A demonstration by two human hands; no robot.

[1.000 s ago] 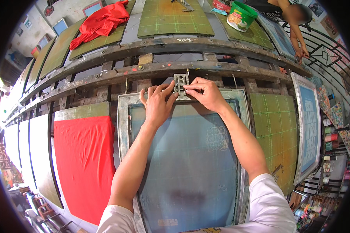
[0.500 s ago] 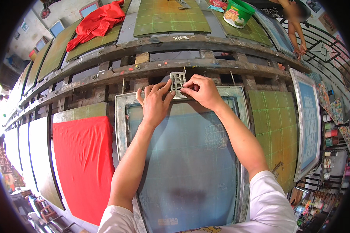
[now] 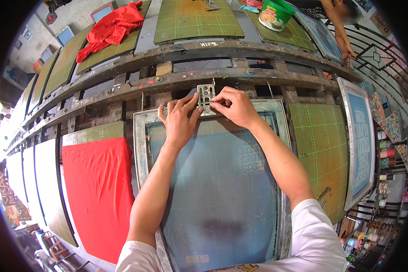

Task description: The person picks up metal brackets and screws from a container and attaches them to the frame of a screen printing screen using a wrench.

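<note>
A slotted metal bracket (image 3: 206,93) sits at the middle of the far edge of a metal-framed printing screen (image 3: 215,181). My left hand (image 3: 179,119) steadies its left side, with thumb and index fingertip on it and the other fingers spread. At the right side of the bracket, my right hand (image 3: 235,105) has thumb and fingers pinched together; whatever lies between them is hidden. The blue-grey mesh of the screen lies beneath both forearms, with faint lettering on its right part.
Dark metal rails (image 3: 177,82) run across beyond the screen. Red cloth (image 3: 97,190) covers a board at left; a green gridded board (image 3: 319,149) and another framed screen (image 3: 360,145) are at right. Farther off are a red garment (image 3: 115,27), a green bucket (image 3: 276,14) and another person's hand (image 3: 348,54).
The view has shifted very slightly. Both hands stay at the bracket, with almost no visible movement of the fingers.
</note>
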